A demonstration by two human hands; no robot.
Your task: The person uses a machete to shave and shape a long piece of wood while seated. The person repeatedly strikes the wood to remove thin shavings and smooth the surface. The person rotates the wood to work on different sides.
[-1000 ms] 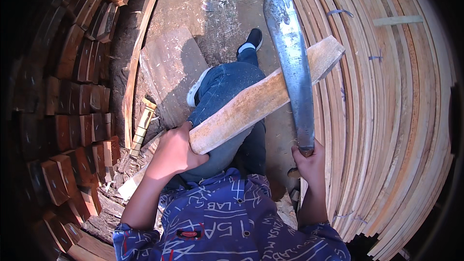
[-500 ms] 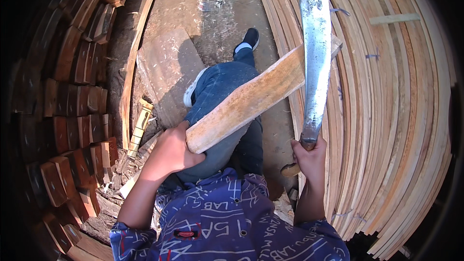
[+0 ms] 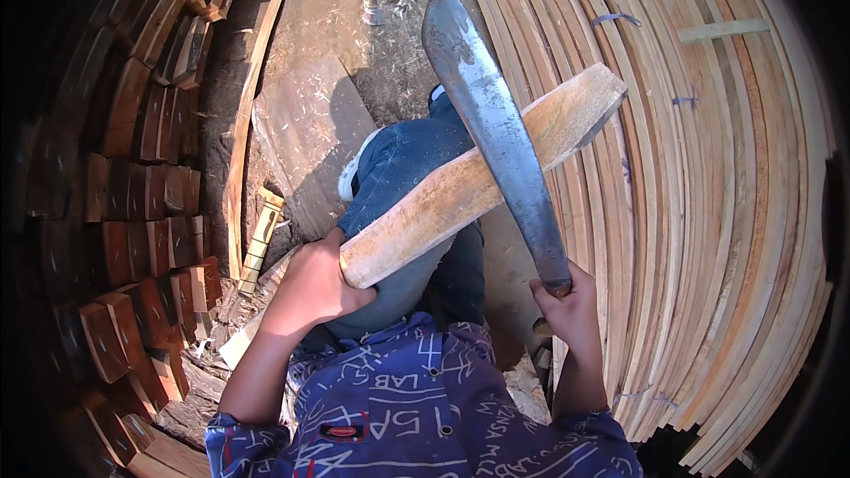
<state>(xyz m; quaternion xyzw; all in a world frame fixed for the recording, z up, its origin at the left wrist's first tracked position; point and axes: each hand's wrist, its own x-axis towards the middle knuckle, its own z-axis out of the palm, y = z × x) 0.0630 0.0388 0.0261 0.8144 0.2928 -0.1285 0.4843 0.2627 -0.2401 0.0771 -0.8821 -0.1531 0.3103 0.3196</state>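
My left hand [image 3: 317, 281] is closed around the near end of a rough wooden slab [image 3: 425, 199]. The slab slants up to the right over my bent knee [image 3: 407, 155], its far end near the long boards. In my right hand [image 3: 567, 299] is a machete [image 3: 496, 115], gripped by its dark handle, most of which my fingers hide. Its wide, worn steel blade points up and to the left, crossing in front of the slab. Whether the blade touches the wood I cannot tell.
Long thin boards [image 3: 691, 212] are stacked at the right, with purple ties among them. Short dark wood blocks [image 3: 133, 248] are piled at the left. Beside them lie a yellow sheath-like piece [image 3: 261, 239] and a long strip [image 3: 252, 115]. A flat board [image 3: 310, 142] rests on the ground ahead.
The machete's tip has swung left and down, bringing the blade from nearly upright to slanting across the slab. My left hand and the slab have barely moved.
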